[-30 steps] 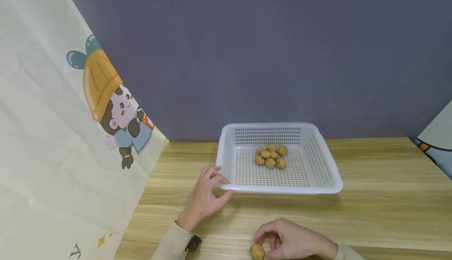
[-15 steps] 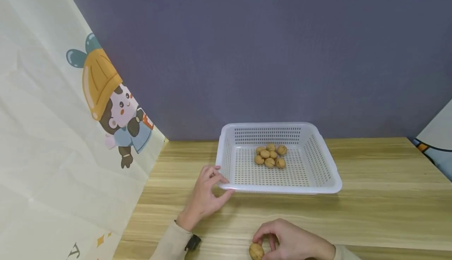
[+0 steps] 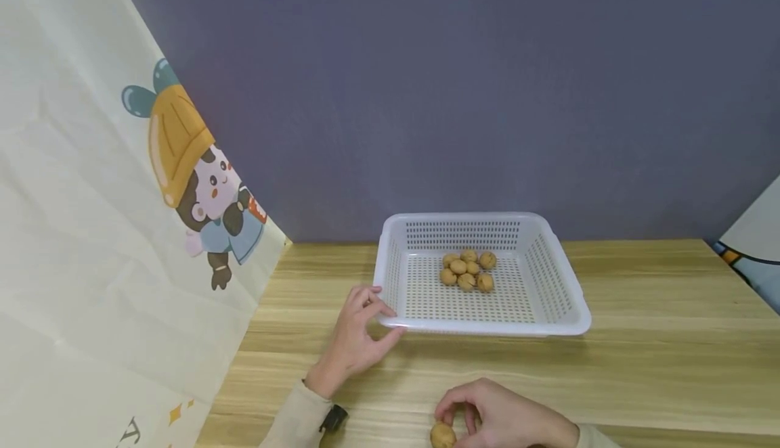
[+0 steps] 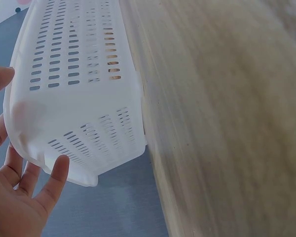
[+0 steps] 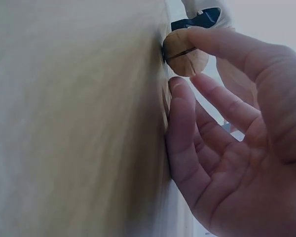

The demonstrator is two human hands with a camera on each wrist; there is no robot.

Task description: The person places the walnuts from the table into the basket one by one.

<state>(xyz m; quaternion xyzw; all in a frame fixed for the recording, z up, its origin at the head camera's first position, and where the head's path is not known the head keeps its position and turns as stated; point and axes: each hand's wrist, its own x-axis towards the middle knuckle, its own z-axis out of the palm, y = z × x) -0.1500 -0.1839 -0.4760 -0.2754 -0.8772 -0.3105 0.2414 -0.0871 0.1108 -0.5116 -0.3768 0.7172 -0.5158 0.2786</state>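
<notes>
My left hand (image 3: 355,341) holds the near left corner of a white perforated plastic basket (image 3: 481,327), its thumb and fingers on either side of the rim. The left wrist view shows that hand (image 4: 15,205) from below, against the basket's outer wall (image 4: 54,113). Several walnuts (image 3: 466,281) lie bunched on the basket floor. Close to the bottom of the head view, my right hand (image 3: 502,415) pinches a single walnut (image 3: 443,435) by thumb and forefinger. Seen from the right wrist, this walnut (image 5: 180,58) touches the tabletop and has a dark seam facing the camera.
The wood-grain table (image 3: 664,346) runs back to a dark grey-blue panel (image 3: 439,96). A pale sheet with a cartoon figure (image 3: 213,194) hangs on the left. At the far right is another printed sheet (image 3: 762,231).
</notes>
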